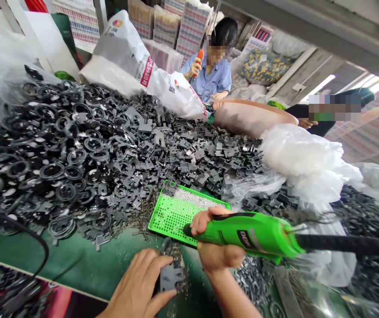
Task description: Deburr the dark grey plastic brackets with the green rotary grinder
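Note:
My left hand (136,282) pinches a dark grey stamped metal part (171,277) at the bottom of the view, with a small ring (166,246) just above it. My right hand (217,240) grips a bright green electric rotary tool (249,232), its black cord running off to the right. The tool's tip points left, a little above the metal part and apart from it. Just beyond the tool lies a green perforated tray (172,216) holding fine silvery pieces. A large heap of dark stamped parts (176,150) and black rings (51,171) spreads behind it.
Metal filings (139,221) are scattered over the green work surface (76,260). White plastic sheeting (305,163) lies to the right. A co-worker (211,73) in a blue shirt holds an orange-handled tool at the back, beside white sacks (132,57) and stacked boxes (192,31).

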`<move>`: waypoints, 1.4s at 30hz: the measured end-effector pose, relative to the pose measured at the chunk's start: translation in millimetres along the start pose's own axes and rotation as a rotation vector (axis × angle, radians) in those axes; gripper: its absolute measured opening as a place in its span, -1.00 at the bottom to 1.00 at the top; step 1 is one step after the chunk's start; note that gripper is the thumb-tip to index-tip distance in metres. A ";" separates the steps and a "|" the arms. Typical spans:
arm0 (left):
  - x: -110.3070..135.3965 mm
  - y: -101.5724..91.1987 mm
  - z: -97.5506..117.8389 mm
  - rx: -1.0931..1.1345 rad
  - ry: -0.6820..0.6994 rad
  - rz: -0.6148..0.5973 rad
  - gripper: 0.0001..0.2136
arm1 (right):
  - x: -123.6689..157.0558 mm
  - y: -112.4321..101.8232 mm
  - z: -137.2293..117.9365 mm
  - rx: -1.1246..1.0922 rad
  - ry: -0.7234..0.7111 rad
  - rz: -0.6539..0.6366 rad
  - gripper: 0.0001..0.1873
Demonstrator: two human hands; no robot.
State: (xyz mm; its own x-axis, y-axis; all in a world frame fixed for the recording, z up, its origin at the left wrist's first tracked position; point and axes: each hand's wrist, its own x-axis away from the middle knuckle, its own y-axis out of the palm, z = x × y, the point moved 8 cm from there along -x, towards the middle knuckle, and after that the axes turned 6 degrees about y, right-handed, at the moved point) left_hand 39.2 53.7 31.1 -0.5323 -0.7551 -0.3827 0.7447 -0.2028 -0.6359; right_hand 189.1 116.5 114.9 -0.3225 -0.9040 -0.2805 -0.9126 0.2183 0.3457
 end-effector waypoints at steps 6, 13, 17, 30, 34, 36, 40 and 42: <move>2.6 3.3 -3.5 0.047 -0.047 -0.008 -0.66 | 26.1 11.4 -43.2 -0.036 0.096 -0.096 -0.47; 3.7 4.3 -4.6 0.068 -0.061 -0.015 -0.64 | 41.7 7.6 -32.0 -0.052 0.204 -0.103 -0.51; 5.3 5.6 -5.1 0.061 -0.068 -0.011 -0.63 | 39.5 8.4 -20.1 -0.019 0.182 -0.081 -0.51; 2.5 5.3 -1.9 0.010 -0.011 -0.032 -0.55 | -2.8 9.9 -2.6 -0.058 0.061 0.038 -0.34; 2.8 4.4 -0.2 0.016 0.024 -0.018 -0.62 | -7.7 5.1 24.3 0.011 0.096 0.035 -0.33; 3.0 4.4 -0.4 0.009 0.025 -0.017 -0.64 | -6.8 3.4 27.4 0.031 0.099 0.031 -0.33; 2.5 3.4 -0.8 -0.011 0.021 -0.012 -0.64 | -4.0 2.6 25.0 0.044 0.107 0.019 -0.31; 2.5 3.5 -1.3 -0.011 0.020 -0.013 -0.64 | -2.2 1.5 24.9 0.060 0.106 0.018 -0.32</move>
State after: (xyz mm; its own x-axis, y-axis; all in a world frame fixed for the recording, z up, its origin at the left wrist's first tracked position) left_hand 39.9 51.9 27.1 -0.5501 -0.7400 -0.3870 0.7330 -0.2059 -0.6483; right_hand 182.2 128.0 93.7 -0.3139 -0.9328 -0.1773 -0.9212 0.2539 0.2949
